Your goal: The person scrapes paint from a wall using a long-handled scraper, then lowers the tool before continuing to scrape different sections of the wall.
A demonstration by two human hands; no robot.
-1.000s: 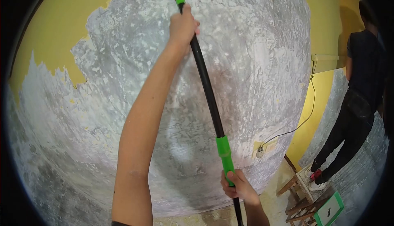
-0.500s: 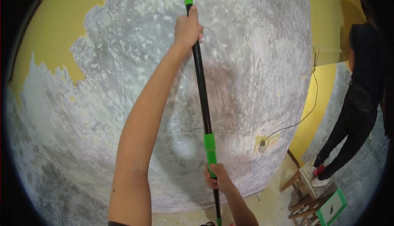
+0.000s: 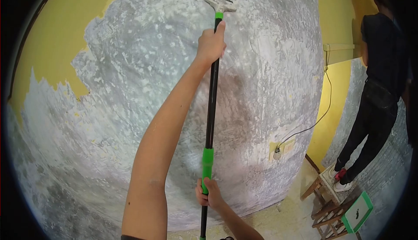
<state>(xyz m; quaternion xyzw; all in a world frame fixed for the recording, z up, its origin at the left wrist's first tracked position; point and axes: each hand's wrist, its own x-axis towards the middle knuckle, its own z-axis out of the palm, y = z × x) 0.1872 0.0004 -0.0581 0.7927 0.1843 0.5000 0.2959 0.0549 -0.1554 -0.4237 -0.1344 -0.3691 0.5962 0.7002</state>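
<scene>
A long black and green pole [image 3: 211, 109] with a wide scraper head [image 3: 219, 3] stands up in front of the grey, patchy wall [image 3: 130, 87]. My left hand [image 3: 212, 45] is wrapped round the pole just below the head, its thumb pointing up along it. Lower down, my right hand [image 3: 209, 192] grips the pole at the green collar [image 3: 207, 163]. The scraper's blade edge is tilted, its left end higher. Whether the blade touches the wall I cannot tell.
Yellow paint [image 3: 56, 35] borders the grey area. A plug with a cable [image 3: 305, 129] sits in a wall socket [image 3: 288, 147]. At right another person [image 3: 379, 87] stands on a wooden stool [image 3: 334, 187], beside a green-rimmed tray [image 3: 349, 227].
The scraper head and my left hand have moved right and a little down. My right hand has shifted left and slightly down, so the pole's lean has reversed.
</scene>
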